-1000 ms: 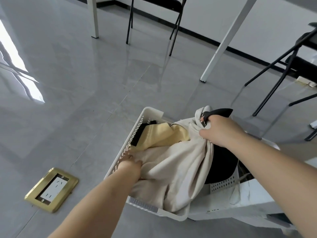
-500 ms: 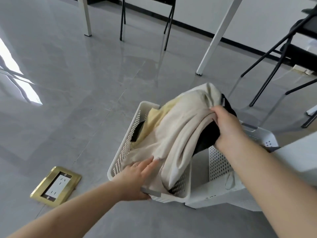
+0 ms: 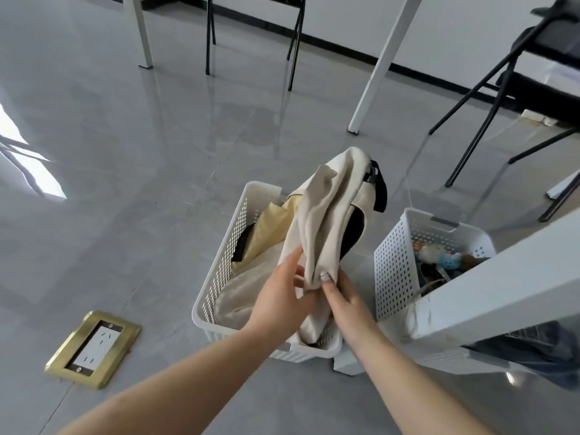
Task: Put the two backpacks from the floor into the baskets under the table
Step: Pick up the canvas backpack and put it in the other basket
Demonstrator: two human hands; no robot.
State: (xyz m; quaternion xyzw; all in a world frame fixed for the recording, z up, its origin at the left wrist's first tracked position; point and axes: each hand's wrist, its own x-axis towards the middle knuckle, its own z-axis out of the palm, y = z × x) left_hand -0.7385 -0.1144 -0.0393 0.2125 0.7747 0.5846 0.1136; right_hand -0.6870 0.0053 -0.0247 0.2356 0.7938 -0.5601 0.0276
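Observation:
A cream backpack (image 3: 326,215) with a black strap and buckle, a black back panel and a pale yellow part stands half inside the left white perforated basket (image 3: 219,271) on the floor. Its upper end rises above the basket's rim. My left hand (image 3: 282,296) and my right hand (image 3: 342,296) meet at the near lower end of the cream fabric and both grip it. A second white perforated basket (image 3: 395,262) stands just to the right, holding small colourful items and something dark. Whether that dark thing is a backpack I cannot tell.
A white table edge or leg (image 3: 502,277) crosses in front of the right basket. A brass floor socket (image 3: 94,346) lies at the lower left. White table legs (image 3: 383,64) and black chair legs (image 3: 477,120) stand further back on the glossy grey floor.
My right hand has come down from the backpack's top to its near lower end, beside my left hand. The backpack's top now stands up above the basket. The view has pulled back, showing the right basket.

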